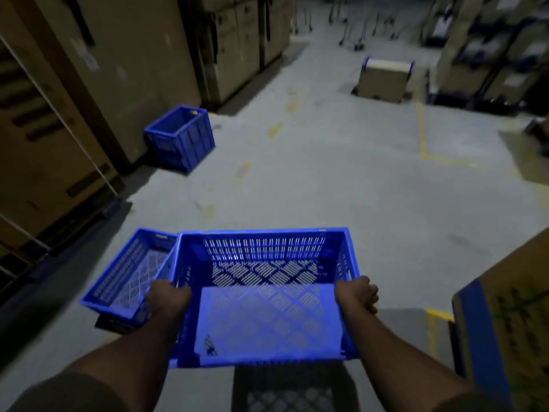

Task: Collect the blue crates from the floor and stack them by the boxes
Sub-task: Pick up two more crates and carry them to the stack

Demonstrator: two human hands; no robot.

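I hold a blue perforated crate (pixel 261 292) in front of me, above the floor. My left hand (pixel 169 295) grips its left rim and my right hand (pixel 358 294) grips its right rim. A second, shallower blue crate (pixel 124 275) lies on the floor just left of the held one, partly hidden behind it. A third, deeper blue crate (pixel 181 136) stands on the floor farther off, against the tall cardboard boxes (pixel 124 55) on the left.
Tall cardboard boxes line the left side. A box on a trolley (pixel 383 80) stands ahead on the right, with stacked boxes (pixel 493 49) behind it. A cardboard box with blue tape (pixel 505 316) is close on my right. Yellow lines (pixel 423 138) mark the grey floor.
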